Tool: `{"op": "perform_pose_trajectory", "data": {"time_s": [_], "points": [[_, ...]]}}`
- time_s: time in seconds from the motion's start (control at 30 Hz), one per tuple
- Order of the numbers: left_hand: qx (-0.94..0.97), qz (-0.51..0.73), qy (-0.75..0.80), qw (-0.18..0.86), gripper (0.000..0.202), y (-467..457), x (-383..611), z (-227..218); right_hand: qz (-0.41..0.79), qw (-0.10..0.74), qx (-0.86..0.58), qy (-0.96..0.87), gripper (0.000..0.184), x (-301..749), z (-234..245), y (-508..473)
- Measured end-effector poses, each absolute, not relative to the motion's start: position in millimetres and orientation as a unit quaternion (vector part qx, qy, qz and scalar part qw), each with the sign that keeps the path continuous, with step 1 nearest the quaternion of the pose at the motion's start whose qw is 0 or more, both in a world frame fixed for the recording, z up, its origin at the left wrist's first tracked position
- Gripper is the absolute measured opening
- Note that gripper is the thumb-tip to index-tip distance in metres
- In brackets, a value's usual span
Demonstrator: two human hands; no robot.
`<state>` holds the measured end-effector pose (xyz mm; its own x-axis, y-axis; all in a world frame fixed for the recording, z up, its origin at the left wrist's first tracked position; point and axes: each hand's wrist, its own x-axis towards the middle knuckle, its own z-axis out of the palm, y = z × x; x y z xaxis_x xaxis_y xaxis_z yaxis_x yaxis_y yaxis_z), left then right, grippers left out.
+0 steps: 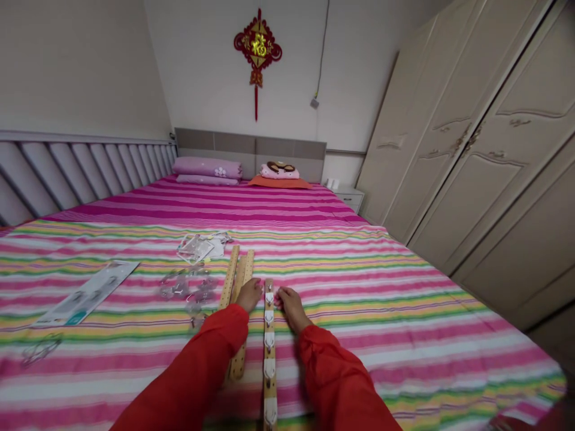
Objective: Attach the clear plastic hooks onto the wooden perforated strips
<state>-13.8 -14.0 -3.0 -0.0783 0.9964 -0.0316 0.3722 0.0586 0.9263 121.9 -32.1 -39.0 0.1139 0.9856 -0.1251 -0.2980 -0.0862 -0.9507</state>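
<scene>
Hook strip: the narrow wooden strip (268, 320) lay on the bed between the two hands, its long axis running straight away from the person, far end toward the headboard (287, 151), near end out of view.
Hooks: white-based hooks (269, 342) sat in a single row along it.
Left hand: the left hand (250, 294) was beside the far end, fingers curled; whether it gripped anything could not be told.
Right hand: the right hand (291, 306) was just beside the strip's other edge, fingers bent; its grip was likewise unclear.
Bare strips: wooden strips with holes (229, 278) lay left of it, slightly slanted.
Bed: striped sheet (359, 281), folded bedding (207, 167) at the headboard.
Room: red hanging ornament (257, 45) on the wall, pale wardrobe (476, 155) at right.
</scene>
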Motion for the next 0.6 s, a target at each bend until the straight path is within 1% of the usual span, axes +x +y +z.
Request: {"op": "perform_pose_trajectory", "data": {"time_s": [0.1,0.23,0.33,0.5,0.6], "points": [[0.556,0.430,0.587,0.402,0.033,-36,-22,4,0.565,0.578,-0.477,-0.345,0.024,127,-40,-53],[0.546,0.508,0.534,0.398,0.036,-79,-43,6,0.568,0.590,-0.473,-0.325,0.028,134,-42,-86],[0.519,0.545,0.561,0.344,0.033,-112,-66,0,0.576,0.597,-0.469,-0.302,0.032,138,-42,-108],[0.456,0.600,0.621,0.217,0.030,-143,-105,-16,0.567,0.606,-0.467,-0.306,0.035,138,-38,-147],[0.429,0.617,0.636,0.178,0.033,-148,-118,-30,0.549,0.597,-0.481,-0.332,0.038,138,-41,-179]]}}
